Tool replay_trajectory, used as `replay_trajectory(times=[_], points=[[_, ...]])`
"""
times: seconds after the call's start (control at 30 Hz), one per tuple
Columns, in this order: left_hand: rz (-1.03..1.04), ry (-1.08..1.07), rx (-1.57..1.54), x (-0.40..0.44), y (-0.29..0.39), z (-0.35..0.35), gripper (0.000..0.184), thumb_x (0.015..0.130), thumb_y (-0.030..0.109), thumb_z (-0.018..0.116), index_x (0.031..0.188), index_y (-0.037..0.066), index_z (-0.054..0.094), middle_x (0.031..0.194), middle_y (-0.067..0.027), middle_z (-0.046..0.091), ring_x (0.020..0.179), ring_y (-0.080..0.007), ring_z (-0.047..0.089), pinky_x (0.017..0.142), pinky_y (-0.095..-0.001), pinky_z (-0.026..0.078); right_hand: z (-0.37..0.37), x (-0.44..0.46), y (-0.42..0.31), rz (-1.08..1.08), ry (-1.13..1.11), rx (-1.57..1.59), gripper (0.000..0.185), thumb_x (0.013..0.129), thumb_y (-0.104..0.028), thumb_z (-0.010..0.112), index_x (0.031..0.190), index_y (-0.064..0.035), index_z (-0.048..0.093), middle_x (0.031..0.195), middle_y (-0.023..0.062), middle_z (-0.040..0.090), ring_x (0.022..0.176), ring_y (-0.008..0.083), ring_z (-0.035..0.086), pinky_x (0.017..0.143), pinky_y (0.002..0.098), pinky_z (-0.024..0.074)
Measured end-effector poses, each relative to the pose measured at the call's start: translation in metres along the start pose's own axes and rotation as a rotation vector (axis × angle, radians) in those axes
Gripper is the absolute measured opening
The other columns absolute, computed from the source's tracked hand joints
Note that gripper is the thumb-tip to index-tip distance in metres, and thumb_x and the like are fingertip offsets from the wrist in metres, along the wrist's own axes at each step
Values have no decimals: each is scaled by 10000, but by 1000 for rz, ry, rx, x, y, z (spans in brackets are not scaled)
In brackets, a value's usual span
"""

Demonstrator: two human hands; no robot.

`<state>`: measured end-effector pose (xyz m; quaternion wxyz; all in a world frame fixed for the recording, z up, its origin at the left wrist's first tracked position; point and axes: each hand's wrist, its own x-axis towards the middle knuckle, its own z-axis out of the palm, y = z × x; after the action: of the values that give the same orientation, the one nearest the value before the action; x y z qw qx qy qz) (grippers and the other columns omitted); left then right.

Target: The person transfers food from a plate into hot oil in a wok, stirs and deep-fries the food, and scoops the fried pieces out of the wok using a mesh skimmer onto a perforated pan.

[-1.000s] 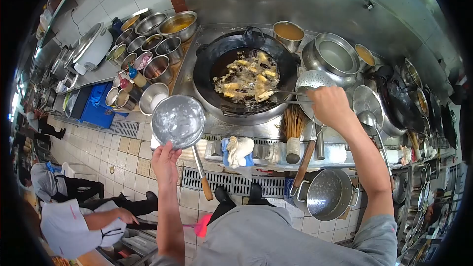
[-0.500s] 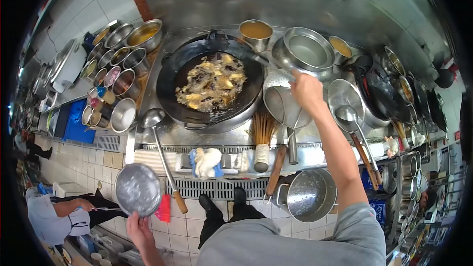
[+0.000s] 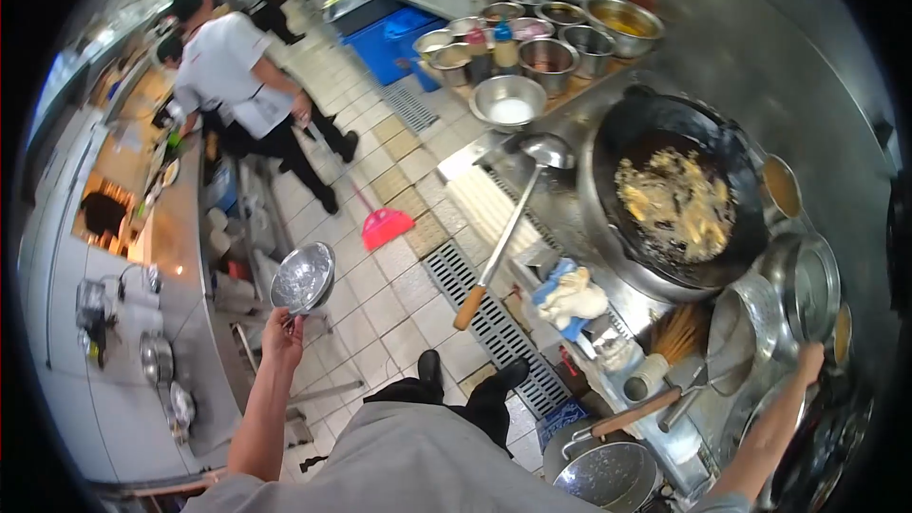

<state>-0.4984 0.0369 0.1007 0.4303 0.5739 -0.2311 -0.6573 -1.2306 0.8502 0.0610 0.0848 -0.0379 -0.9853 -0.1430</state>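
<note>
My left hand point(image 3: 283, 334) grips the rim of a metal bowl point(image 3: 303, 277) coated inside with whitish residue, held out over the floor. On the right, my right hand point(image 3: 809, 361) is beside the strainers point(image 3: 736, 337) and a metal pot point(image 3: 813, 287); its fingers are too small to read. Pieces of food point(image 3: 674, 204) fry in bubbling oil inside the black wok point(image 3: 746, 252). A ladle point(image 3: 508, 223) with a wooden handle rests at the stove's left edge.
Seasoning bowls point(image 3: 549, 59) stand behind the ladle. A bamboo brush point(image 3: 670, 351) and folded cloths point(image 3: 573, 299) lie along the stove's front. A co-worker point(image 3: 233, 66) stands by the left counter point(image 3: 190, 256), near a pink broom point(image 3: 386, 227). A large pot point(image 3: 608, 475) is low at the right.
The view has swung left towards the counter and the co-worker. My left hand has carried the bowl away from the stove. My right hand has left the tool it held over the wok.
</note>
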Motion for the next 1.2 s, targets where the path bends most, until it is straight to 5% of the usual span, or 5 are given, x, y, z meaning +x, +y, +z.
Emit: replay_trajectory(times=[0.27,0.47,0.63,0.97,1.2], points=[[75,346,-378,60,26,-141,202,795,9,530,977,-39,456,870,-141,525,652,-239,577,515,-253,553,15,-32,-141,-119,254,68,274,860,-274,507,917,-19,588,879,176,625,811,327,607,682,409,480],[254,511,-669,108,87,-259,190,780,8,533,937,-35,436,822,-138,530,586,-232,588,495,-259,553,-287,-438,-333,141,460,184,308,847,-318,507,953,-33,558,812,179,611,726,346,604,601,441,473],[342,517,-584,166,137,-384,97,808,35,452,880,1,507,738,-98,562,559,-185,575,459,-243,492,-98,-439,-101,70,369,-71,295,870,-282,477,1008,-33,553,910,160,596,824,308,579,704,405,439],[360,407,-704,217,182,-444,580,911,304,405,1391,53,200,1316,-175,383,1181,-342,414,808,-507,527,-121,-773,-172,148,-200,-794,305,927,-192,401,1145,-32,542,1155,112,558,1067,214,515,961,315,354],[-90,155,-439,257,114,-378,525,921,262,337,1301,-71,196,1213,-315,400,1101,-404,487,899,-461,494,-149,-855,-236,620,-40,670,430,885,-225,529,1229,11,424,1053,242,569,936,395,562,797,422,436]])
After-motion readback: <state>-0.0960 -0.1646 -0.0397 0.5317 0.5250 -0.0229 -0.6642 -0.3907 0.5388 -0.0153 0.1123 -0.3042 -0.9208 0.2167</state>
